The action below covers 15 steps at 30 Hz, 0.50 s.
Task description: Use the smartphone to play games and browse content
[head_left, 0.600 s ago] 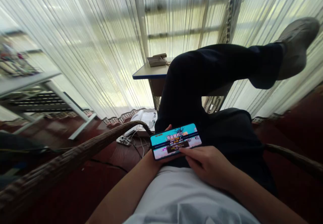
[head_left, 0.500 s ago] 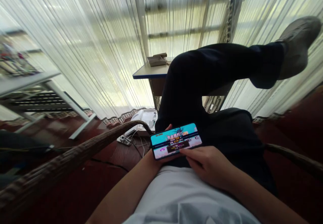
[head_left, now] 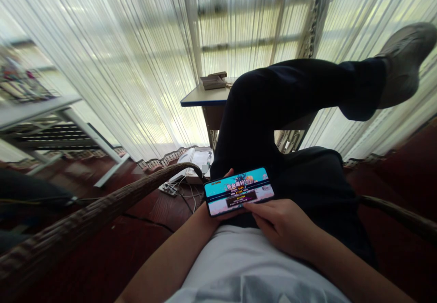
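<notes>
A smartphone (head_left: 223, 206) lies sideways above my lap, tilted a little up to the right. Its lit screen shows a colourful game picture with large white characters and a dark text box. My left hand (head_left: 215, 220) is closed around it from beneath; a fingertip shows past the far edge, and the palm is mostly hidden. From the right, my right hand (head_left: 285, 224) reaches in with its index finger stretched to the phone's near edge, over the lower screen. The other fingers are curled loosely and hold nothing; whether the fingertip touches the glass I cannot tell.
My dark-trousered legs (head_left: 252, 111) are crossed. Curved chair arms (head_left: 136, 185) flank me. Ahead stands a small table (head_left: 200, 97) with a grey box (head_left: 213, 82), before striped curtains (head_left: 136, 66). A white box (head_left: 198, 157) and cables lie on the floor; a white table (head_left: 41, 109) stands left.
On the phone screen, the text in the dark box has changed and an orange-yellow figure shows more at the upper right. Both hands stay almost where they were.
</notes>
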Motion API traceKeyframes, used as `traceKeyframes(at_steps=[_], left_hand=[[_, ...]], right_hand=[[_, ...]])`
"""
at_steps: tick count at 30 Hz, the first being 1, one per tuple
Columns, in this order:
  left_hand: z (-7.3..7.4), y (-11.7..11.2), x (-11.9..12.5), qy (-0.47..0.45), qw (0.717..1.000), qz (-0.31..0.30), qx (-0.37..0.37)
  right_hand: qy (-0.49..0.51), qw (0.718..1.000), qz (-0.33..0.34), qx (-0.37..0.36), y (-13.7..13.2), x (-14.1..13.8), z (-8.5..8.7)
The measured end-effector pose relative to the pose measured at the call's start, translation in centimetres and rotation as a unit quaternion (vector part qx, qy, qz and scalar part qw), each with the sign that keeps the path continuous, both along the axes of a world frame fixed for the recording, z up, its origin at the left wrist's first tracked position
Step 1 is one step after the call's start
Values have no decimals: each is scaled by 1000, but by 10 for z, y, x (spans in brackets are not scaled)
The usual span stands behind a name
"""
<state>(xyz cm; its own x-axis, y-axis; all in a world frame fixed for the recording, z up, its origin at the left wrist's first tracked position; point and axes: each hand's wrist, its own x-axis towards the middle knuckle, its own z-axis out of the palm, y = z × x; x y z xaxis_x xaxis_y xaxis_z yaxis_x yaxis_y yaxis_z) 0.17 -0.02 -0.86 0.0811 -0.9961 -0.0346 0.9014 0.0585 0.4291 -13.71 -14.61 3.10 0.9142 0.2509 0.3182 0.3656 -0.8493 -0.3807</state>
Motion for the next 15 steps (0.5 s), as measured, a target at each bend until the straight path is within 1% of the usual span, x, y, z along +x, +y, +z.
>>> traceKeyframes(at_steps=[9, 15], left_hand=[[-1, 0, 1, -26, 1000, -9, -9], [7, -1, -5, -48, 999, 11, -14]], right_hand=[[-5, 1000, -2, -15, -1, 0, -3], [3, 1000, -12, -11, 1, -1, -2]])
